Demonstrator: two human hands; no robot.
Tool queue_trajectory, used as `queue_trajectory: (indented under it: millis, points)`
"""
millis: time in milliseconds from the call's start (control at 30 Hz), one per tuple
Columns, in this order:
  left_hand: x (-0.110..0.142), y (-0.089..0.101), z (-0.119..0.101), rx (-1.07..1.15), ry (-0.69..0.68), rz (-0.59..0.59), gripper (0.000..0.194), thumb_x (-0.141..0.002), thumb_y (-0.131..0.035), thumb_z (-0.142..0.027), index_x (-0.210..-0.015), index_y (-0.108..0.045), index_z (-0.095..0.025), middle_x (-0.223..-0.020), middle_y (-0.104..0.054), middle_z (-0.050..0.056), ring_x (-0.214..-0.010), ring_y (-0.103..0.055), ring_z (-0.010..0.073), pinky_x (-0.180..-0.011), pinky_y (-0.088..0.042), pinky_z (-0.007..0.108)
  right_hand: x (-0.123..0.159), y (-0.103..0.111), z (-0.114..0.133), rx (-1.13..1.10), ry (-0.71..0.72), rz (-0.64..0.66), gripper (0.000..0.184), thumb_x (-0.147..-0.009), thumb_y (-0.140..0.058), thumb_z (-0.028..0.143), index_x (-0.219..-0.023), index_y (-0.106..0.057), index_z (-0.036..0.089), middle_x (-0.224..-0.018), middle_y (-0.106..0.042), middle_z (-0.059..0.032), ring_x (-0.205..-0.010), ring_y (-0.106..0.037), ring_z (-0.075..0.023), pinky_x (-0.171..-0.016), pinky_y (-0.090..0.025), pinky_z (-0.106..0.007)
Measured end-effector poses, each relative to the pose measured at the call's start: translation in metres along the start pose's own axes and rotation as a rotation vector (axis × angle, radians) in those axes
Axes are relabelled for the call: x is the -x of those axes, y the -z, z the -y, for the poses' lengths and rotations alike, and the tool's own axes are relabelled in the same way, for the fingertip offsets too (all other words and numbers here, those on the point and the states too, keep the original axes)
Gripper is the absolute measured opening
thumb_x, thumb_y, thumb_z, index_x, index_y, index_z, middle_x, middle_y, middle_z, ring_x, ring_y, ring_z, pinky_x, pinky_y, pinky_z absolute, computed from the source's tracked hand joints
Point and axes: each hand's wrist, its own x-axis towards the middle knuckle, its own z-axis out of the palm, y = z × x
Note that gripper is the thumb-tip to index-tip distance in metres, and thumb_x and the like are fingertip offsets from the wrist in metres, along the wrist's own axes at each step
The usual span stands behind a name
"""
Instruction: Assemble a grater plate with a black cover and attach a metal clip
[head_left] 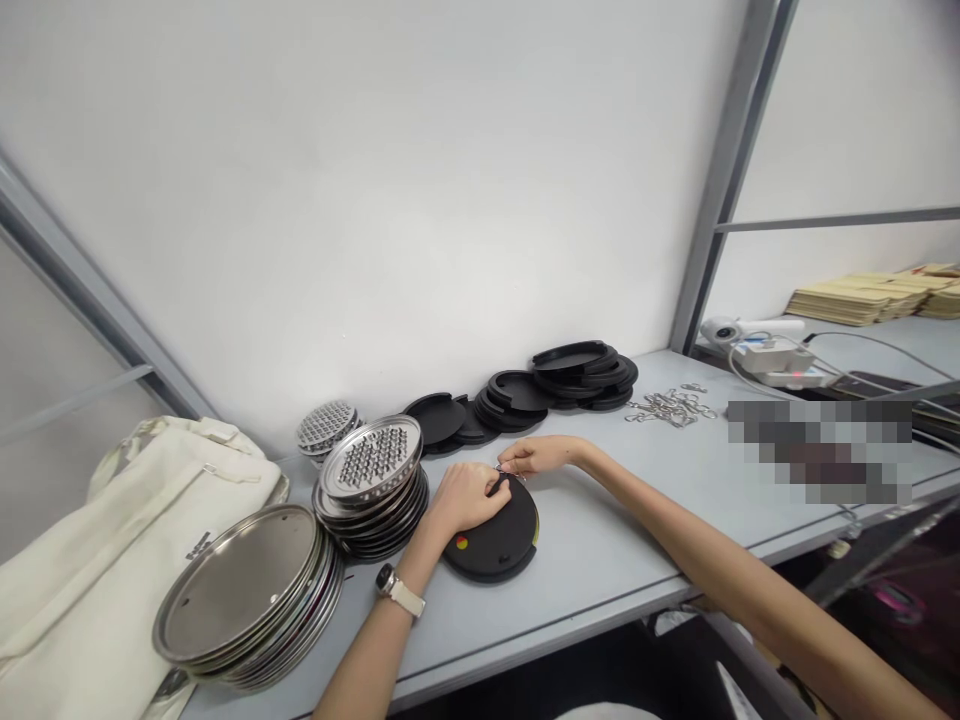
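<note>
A round black disc (pixel 491 545) with a small red and yellow dot lies on the grey table, a yellow-green line along its right edge. My left hand (pixel 466 498), with a watch on its wrist, presses down on the disc and grips its upper part. At the disc's far edge my right hand (pixel 538 455) pinches a small metal clasp (pixel 520 476), mostly hidden by the fingers. Several loose metal clasps (pixel 671 406) form a pile to the right. Behind the hands stand stacks of black round holders (pixel 517 392) with cut-out rims.
Left of my hands are a stack of round metal grater plates (pixel 375 460) and a taller stack of metal discs (pixel 240 570). A cream cloth bag (pixel 97 560) lies beyond. Cables and a white device (pixel 780 355) sit at right, near wooden boards (pixel 847 300).
</note>
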Motion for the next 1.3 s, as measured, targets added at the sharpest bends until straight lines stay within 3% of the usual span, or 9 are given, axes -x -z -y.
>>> queue_trajectory:
  millis: [767, 967, 1300]
  points:
    - [-0.001, 0.0, -0.004, -0.024, 0.052, 0.035, 0.033, -0.083, -0.045, -0.035, -0.058, -0.057, -0.018, -0.06, -0.058, 0.003, -0.056, -0.05, 0.0146, -0.055, -0.026, 0.028, 0.002, -0.002, 0.004, -0.042, -0.024, 0.007, 0.042, -0.087, -0.043, 0.053, -0.069, -0.044, 0.016, -0.064, -0.038, 0.0048, -0.058, -0.034, -0.0086, -0.056, -0.03, -0.023]
    - [-0.001, 0.0, -0.005, -0.033, 0.072, -0.003, 0.033, -0.083, -0.045, -0.035, -0.058, -0.056, -0.018, -0.059, -0.058, 0.002, -0.056, -0.05, 0.0145, -0.054, -0.025, 0.028, 0.002, -0.001, 0.006, -0.055, -0.066, 0.002, 0.042, -0.087, -0.042, 0.054, -0.067, -0.042, 0.017, -0.061, -0.037, 0.0051, -0.057, -0.034, -0.0086, -0.056, -0.031, -0.023]
    - [-0.002, 0.001, -0.007, -0.027, 0.127, 0.01, 0.034, -0.084, -0.045, -0.038, -0.059, -0.058, -0.018, -0.062, -0.06, 0.004, -0.06, -0.054, 0.0157, -0.057, -0.029, 0.027, 0.007, 0.003, 0.017, -0.101, -0.135, 0.017, 0.027, -0.084, -0.046, 0.038, -0.066, -0.044, 0.017, -0.059, -0.04, 0.0053, -0.055, -0.035, -0.0083, -0.055, -0.029, -0.023]
